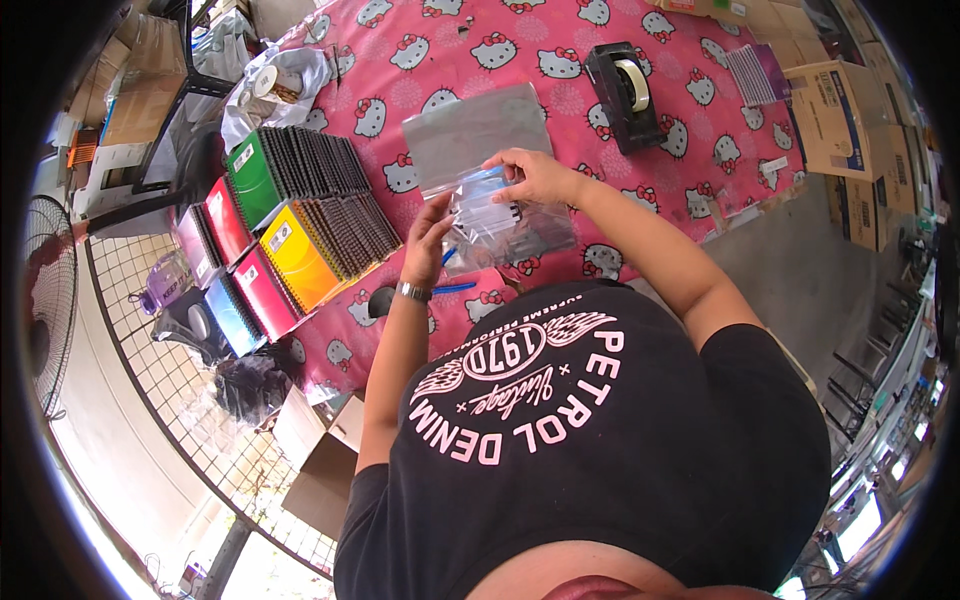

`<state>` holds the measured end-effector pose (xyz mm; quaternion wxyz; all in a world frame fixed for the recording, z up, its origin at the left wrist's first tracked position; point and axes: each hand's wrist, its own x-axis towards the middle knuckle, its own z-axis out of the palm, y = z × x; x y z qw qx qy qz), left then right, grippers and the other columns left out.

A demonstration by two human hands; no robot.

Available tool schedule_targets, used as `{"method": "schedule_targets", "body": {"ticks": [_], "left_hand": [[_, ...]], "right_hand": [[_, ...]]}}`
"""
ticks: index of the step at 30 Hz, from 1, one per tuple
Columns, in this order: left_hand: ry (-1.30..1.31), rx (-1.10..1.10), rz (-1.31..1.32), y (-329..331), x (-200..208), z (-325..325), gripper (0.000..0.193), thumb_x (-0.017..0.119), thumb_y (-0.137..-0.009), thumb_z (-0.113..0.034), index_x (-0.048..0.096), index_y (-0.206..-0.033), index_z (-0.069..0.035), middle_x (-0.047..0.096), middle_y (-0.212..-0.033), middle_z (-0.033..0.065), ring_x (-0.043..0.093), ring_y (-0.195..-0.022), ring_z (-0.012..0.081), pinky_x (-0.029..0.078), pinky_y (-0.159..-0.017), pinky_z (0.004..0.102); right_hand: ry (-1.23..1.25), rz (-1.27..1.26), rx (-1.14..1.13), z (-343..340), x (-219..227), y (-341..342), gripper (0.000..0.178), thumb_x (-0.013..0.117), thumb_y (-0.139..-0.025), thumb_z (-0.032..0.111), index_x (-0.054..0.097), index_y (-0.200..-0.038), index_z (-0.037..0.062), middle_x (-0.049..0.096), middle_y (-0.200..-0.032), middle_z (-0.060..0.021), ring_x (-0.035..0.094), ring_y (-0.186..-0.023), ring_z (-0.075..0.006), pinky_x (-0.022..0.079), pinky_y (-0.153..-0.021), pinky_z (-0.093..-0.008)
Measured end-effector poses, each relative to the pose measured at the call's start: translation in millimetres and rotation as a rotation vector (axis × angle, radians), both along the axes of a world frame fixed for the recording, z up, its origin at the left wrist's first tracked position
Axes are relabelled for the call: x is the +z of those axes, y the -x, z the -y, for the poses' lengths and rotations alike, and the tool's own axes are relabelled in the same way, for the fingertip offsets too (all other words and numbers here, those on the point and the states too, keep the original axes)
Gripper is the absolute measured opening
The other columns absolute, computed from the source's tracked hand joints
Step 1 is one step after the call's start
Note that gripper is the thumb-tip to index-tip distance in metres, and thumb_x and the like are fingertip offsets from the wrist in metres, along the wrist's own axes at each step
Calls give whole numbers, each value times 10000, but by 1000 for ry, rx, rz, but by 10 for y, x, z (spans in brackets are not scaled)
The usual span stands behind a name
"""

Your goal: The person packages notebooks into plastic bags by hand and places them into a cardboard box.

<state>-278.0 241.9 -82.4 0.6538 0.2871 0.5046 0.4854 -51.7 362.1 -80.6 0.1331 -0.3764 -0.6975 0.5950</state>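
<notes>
Both of my hands are closed on a clear plastic bag (pixel 548 236) over the pink table. Thumb and fingers of my right hand (pixel 540 180) pinch its upper edge. My left hand (pixel 428 240) grips its left side, a wristwatch on that arm. Something pale and bluish shows through the film, but glare hides what it is. Beyond my hands lies a flat sheaf of clear plastic bags (pixel 470 130). A blue pen (pixel 455 287) rests beside my left wrist. Left of my hands stand packed rows of spiral notebooks, green (pixel 255 180) and yellow (pixel 300 255) among them.
A black tape dispenser (pixel 600 100) sits at the back right of the patterned tablecloth (pixel 690 130). Cardboard boxes (pixel 835 120) are stacked past the right edge. At the far left are a fan (pixel 45 310) and a wire grid (pixel 140 330).
</notes>
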Motion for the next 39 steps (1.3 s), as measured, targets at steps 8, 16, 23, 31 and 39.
{"method": "schedule_targets", "body": {"ticks": [8,16,23,31,39], "left_hand": [[150,-186,283,119,-227,-110,463,668,-833,-130,551,-1266,-16,593,-1207,42,494,-1166,158,337,-1034,321],[-279,-202,-580,-115,-73,-280,203,722,-755,-97,706,-954,-60,655,-1014,17,596,-938,182,474,-805,314],[-271,-244,-1067,-341,387,-145,364,654,-679,10,706,-1024,-93,624,-956,80,602,-924,250,486,-819,372],[-592,-409,-1103,-219,402,127,589,729,-677,-40,546,-1236,-56,539,-1215,141,556,-1071,327,462,-928,390],[-367,32,-984,-422,66,133,159,754,-681,-75,675,-818,-60,590,-915,88,560,-857,269,457,-763,377]], "right_hand": [[-3,19,144,-110,-88,1,447,808,-713,330,676,-1079,110,506,-797,-7,498,-743,-132,427,-679,-286],[-77,-32,181,-130,44,125,220,733,-707,172,674,-891,67,532,-790,-49,530,-700,-158,437,-634,-285],[-363,-131,166,94,207,-11,205,666,-708,99,669,-906,45,588,-864,-103,591,-751,-272,492,-695,-358],[-847,-57,324,313,458,-133,322,691,-729,191,620,-989,14,576,-950,-106,560,-956,-283,455,-882,-381],[-619,72,7,470,154,95,121,685,-750,227,652,-768,111,523,-903,-37,529,-923,-228,370,-776,-408]]}}
